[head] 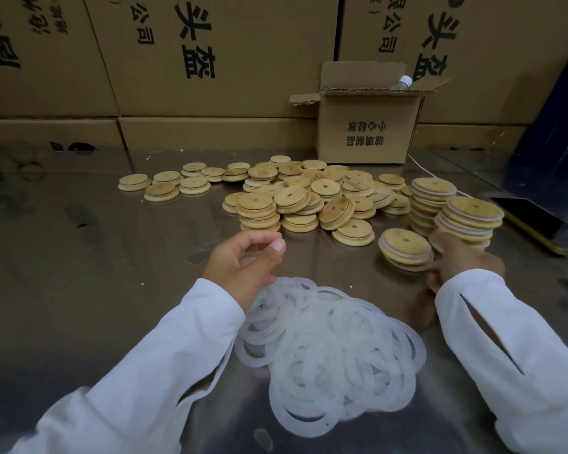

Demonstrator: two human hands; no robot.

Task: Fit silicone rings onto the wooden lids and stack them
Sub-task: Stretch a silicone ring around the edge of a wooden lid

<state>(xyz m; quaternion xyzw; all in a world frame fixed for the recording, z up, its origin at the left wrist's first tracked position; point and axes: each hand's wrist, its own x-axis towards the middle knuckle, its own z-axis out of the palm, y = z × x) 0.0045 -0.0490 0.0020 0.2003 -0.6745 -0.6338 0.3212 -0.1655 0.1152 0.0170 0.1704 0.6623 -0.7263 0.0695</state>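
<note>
A heap of white silicone rings (pixel 335 348) lies on the steel table (pixel 95 257) in front of me. Behind it spreads a loose pile of bare wooden lids (pixel 309 198) with centre holes. At the right stand two tall stacks of ringed lids (pixel 469 217) and a short stack of ringed lids (pixel 405 249). My left hand (pixel 243 260) hovers above the rings with fingers loosely curled and nothing in it. My right hand (pixel 463 257), blurred, sits between the short and tall stacks, thumb and fingers round the short stack's right edge.
A small open cardboard box (pixel 368 126) with a bottle (pixel 402 82) in it stands behind the lids. Large cartons (pixel 210 60) wall off the back. A dark tray with a yellow edge (pixel 545 224) lies at the right, beside a white cable (pixel 423 165).
</note>
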